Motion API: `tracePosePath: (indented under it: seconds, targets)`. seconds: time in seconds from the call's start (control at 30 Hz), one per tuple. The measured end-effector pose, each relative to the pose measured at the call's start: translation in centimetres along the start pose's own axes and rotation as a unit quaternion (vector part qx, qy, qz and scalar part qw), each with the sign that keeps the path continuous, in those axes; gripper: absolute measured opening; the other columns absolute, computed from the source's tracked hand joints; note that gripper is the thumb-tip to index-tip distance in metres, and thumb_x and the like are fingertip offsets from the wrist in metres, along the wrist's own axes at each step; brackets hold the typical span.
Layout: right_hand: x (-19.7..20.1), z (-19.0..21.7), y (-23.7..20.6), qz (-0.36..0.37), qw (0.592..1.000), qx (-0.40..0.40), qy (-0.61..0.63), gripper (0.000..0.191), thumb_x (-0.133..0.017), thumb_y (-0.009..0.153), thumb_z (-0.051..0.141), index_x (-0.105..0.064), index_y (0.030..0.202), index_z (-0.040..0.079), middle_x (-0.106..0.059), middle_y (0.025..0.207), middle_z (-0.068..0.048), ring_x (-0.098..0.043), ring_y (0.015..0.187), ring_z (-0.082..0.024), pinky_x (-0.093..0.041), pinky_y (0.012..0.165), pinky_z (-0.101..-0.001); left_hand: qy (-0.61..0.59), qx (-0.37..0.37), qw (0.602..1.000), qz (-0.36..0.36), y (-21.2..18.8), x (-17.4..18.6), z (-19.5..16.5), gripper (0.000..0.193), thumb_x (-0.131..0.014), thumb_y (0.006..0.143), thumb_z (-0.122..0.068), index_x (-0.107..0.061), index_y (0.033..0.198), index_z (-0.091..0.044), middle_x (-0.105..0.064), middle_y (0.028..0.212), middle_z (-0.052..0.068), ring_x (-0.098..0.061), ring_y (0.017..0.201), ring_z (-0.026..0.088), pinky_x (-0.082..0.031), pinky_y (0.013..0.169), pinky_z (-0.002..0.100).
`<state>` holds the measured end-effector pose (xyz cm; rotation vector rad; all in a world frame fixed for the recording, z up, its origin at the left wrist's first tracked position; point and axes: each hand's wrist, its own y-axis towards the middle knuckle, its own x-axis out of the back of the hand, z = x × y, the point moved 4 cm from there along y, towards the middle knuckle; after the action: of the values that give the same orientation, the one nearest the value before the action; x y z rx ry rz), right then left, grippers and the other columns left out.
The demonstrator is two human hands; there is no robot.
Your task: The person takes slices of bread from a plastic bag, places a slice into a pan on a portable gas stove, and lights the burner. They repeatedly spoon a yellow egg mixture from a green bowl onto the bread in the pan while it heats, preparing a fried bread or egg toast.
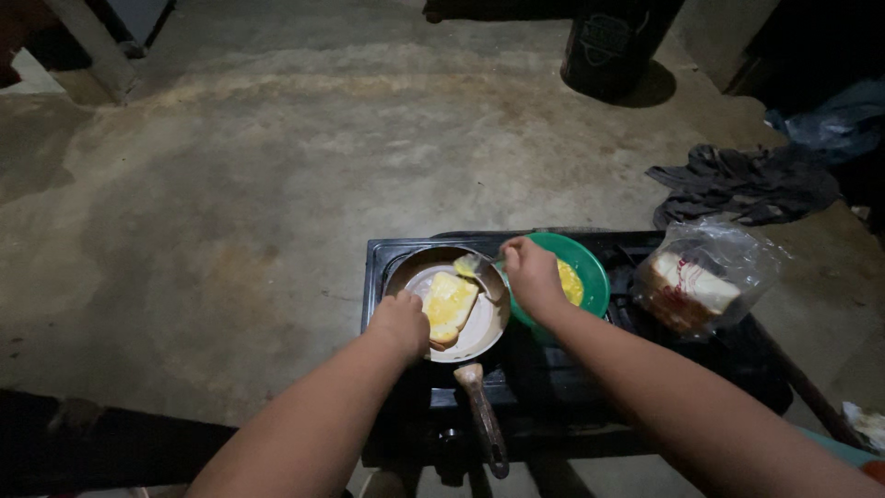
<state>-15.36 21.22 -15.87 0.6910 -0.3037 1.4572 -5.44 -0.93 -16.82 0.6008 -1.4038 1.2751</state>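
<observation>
1. One slice of bread (449, 306) lies in the frying pan (487, 334), and its top is already yellow with egg. More egg is on its way, so the coating looks partly done, not finished.
2. The right hand (532, 274) pinches a spoon (472, 265) that holds a bit of egg just over the far edge of the pan.
3. The left hand (400, 323) is curled at the near rim of the pan, next to the bread. I cannot tell if it grips the rim or just rests there.
4. Yellow egg is left in the green bowl (587, 267), just beside the pan on the right.
5. The pan sits on a black stove (553, 369) on the floor (230, 184), and its brown handle (484, 420) points back toward the person.
6. More bread waits in a clear bag (705, 277) at the right end of the stove.
7. A dark cloth (737, 184) and a black bucket (613, 41) lie farther off. Nothing blocks the pan.
</observation>
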Motion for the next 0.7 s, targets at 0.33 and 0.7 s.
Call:
tracePosePath:
  seconds: [0.33,0.7]
  targets:
    - [0.0,2.1,-0.3,-0.042,0.995,0.061,-0.068,0.019,-0.062,0.097,0.017,-0.074,0.099,0.003,-0.074,0.089,-0.019,-0.072,0.084,-0.036,-0.058,0.077,-0.0435,-0.009,0.006,0.999,0.036,0.4,-0.5,0.1,0.036,-0.061,0.096,-0.029,-0.072,0.125,-0.01,-0.06,0.137,0.01,-0.049,0.132,0.027,-0.044,0.104,0.04]
    - [5.0,6.9,-2.9,0.077,0.97,0.213,-0.092,0.02,-0.067,0.089,0.01,-0.071,0.108,0.005,-0.071,0.101,-0.018,-0.068,0.095,-0.039,-0.055,0.081,-0.0454,0.007,0.005,0.998,0.062,0.3,0.5,-0.3,0.041,-0.067,0.094,-0.03,-0.07,0.129,-0.009,-0.055,0.145,0.012,-0.048,0.135,0.029,-0.044,0.105,0.04]
